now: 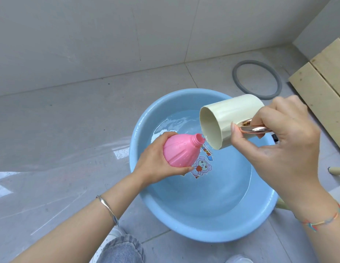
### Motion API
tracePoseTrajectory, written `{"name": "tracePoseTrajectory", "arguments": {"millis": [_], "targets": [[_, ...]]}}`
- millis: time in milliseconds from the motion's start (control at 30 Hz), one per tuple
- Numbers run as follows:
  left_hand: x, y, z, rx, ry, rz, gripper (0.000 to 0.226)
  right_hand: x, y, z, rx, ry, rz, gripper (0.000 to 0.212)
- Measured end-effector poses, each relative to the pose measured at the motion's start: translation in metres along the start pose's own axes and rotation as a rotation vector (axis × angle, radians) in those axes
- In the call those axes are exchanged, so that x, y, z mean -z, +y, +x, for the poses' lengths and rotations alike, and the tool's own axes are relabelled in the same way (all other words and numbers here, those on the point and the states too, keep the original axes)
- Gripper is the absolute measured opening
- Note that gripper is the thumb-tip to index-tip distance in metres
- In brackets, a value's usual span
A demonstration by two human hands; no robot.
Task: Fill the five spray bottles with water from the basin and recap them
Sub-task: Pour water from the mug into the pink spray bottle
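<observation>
Cup [235, 112] to pink bottle [181, 149], over the basin [203, 235]!
My left hand [155, 166] gripped the uncapped pink bottle, neck tilted to meet the cup; my right hand [279, 139] clutched the cup's handle [254, 129], tipping it so spills fell back into the basin.

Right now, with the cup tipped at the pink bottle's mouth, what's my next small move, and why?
Probably tip the cup slightly further, slowly. Its wide lip sits beside the narrow open neck of the pink bottle, held tilted by your left hand over the basin; your right hand grips the handle. A fast pour would likely miss.
</observation>
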State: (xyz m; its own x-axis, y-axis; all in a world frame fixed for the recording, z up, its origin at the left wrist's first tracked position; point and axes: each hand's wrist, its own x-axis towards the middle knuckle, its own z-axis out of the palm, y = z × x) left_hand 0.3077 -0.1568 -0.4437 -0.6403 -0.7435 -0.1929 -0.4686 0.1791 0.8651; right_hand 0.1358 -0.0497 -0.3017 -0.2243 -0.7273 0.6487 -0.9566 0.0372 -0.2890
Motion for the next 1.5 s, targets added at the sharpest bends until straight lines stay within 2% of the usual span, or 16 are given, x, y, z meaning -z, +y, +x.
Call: {"name": "tracePoseTrajectory", "arguments": {"millis": [200, 333, 433, 567, 633, 667, 733, 900, 1100, 1300, 1400, 1500], "targets": [[-0.001, -0.001, 0.0, -0.007, 0.007, 0.004, 0.087, -0.005, -0.002, -0.002, 0.086, -0.023, -0.022, 0.03], [0.0, 0.0, 0.0, -0.006, 0.005, 0.004, 0.087, -0.006, 0.001, -0.006, 0.021, -0.011, -0.004, 0.031], [0.0, 0.0, 0.0, -0.008, 0.004, -0.006, 0.085, -0.002, 0.01, -0.01, -0.174, 0.023, 0.056, 0.033], [0.0, 0.0, -0.001, -0.001, 0.005, -0.014, 0.087, -0.005, 0.04, -0.027, -0.644, 0.108, 0.304, 0.038], [0.0, 0.0, -0.001, 0.0, 0.002, -0.016, 0.087, -0.01, 0.053, -0.04, -0.815, 0.089, 0.372, 0.04], [0.001, 0.0, -0.001, -0.001, 0.002, -0.017, 0.086, -0.014, 0.059, -0.048, -0.84, 0.044, 0.346, 0.039], [0.001, 0.0, -0.001, -0.004, 0.004, -0.018, 0.086, -0.021, 0.064, -0.063, -0.795, -0.065, 0.228, 0.037], [0.0, 0.001, -0.001, -0.004, 0.006, -0.028, 0.086, -0.036, 0.065, -0.082, -0.536, -0.275, 0.035, 0.041], [0.0, 0.0, 0.0, -0.008, 0.016, -0.02, 0.085, -0.047, 0.066, -0.097, -0.448, -0.433, -0.031, 0.045], [0.001, 0.001, -0.001, -0.001, 0.01, -0.025, 0.086, -0.05, 0.066, -0.1, -0.453, -0.427, -0.015, 0.045], [0.0, 0.001, -0.001, -0.004, 0.012, -0.02, 0.086, -0.045, 0.066, -0.094, -0.523, -0.337, 0.049, 0.042], [0.001, 0.001, -0.001, -0.006, 0.011, -0.012, 0.085, -0.034, 0.065, -0.083, -0.673, -0.196, 0.197, 0.039]]}}
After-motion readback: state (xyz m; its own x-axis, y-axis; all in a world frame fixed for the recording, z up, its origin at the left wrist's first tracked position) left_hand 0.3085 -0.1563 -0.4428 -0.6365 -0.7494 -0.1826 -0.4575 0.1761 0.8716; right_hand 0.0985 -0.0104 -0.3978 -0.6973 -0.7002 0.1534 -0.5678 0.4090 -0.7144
